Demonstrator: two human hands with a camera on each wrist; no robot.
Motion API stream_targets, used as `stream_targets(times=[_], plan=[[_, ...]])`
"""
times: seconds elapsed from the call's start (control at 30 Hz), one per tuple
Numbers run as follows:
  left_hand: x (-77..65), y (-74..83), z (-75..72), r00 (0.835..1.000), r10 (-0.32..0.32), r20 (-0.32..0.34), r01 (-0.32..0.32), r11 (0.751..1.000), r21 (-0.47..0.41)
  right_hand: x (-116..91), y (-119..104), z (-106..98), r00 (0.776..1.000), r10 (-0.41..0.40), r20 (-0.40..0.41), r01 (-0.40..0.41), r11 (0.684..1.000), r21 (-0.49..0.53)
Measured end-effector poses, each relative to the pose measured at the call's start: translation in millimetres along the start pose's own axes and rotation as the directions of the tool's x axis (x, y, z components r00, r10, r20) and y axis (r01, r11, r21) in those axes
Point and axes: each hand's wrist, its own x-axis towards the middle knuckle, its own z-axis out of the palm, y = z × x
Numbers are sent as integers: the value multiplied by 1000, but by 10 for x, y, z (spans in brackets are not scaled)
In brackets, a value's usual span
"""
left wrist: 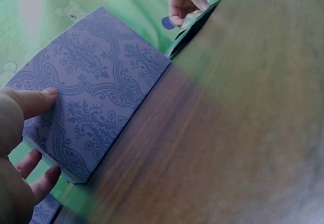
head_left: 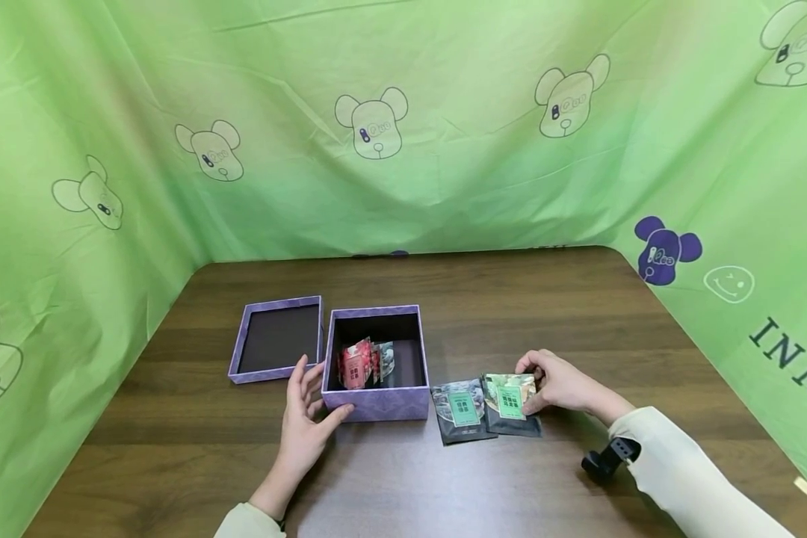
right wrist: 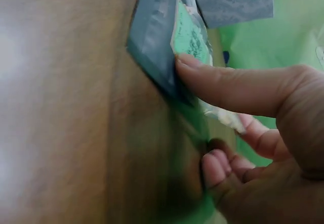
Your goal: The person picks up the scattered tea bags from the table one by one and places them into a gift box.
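Observation:
My left hand (head_left: 305,418) grips the near left corner of an open purple patterned box (head_left: 386,405). Its thumb lies on the box's front wall (left wrist: 109,77), the other fingers along the left side. Red tea sachets (head_left: 354,368) stand inside at the left, with a bluish sachet (head_left: 387,359) beside them. Right of the box, my right hand (head_left: 565,385) pinches the right side of a dark tea sachet with a green label (head_left: 511,402). In the right wrist view its thumb presses the sachet's face (right wrist: 157,42). Another dark sachet (head_left: 462,411) lies on the table, overlapping it.
The purple lid (head_left: 276,340) lies upturned on the wooden table (head_left: 511,299), left of the box. A green printed cloth (head_left: 444,187) hangs behind the table and along both sides. A black wrist device (head_left: 608,457) sits below my right sleeve.

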Motion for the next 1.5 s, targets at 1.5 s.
stream_targets(times=[1.5], plan=[[4, -2, -4, 1000, -10, 2, 10, 1000, 18, 48, -181, -439, 994, -42, 97, -24, 802, 597]])
